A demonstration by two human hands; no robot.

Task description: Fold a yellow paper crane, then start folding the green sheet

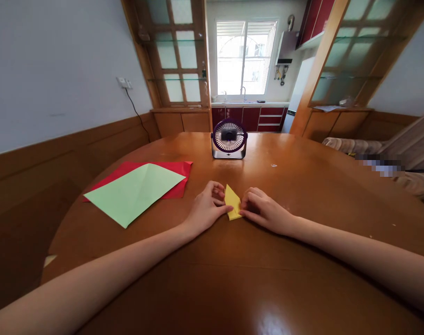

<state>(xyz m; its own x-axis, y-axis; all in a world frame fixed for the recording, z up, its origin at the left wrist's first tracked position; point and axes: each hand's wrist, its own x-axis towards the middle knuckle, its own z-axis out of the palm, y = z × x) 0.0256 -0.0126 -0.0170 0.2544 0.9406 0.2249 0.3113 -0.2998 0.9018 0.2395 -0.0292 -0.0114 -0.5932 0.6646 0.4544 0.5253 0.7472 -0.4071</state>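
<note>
A small folded yellow paper [232,201] lies on the round wooden table [302,186], pointed end away from me. My left hand [206,208] holds its left side, fingers curled onto the paper. My right hand [262,209] pinches its right lower edge with the fingertips. Both hands press the paper against the tabletop.
A light green sheet [135,191] lies on top of a red sheet [178,174] to the left. A small purple desk fan [229,138] stands beyond the hands. A kitchen with a window is behind the table. A sofa [372,149] stands at the right.
</note>
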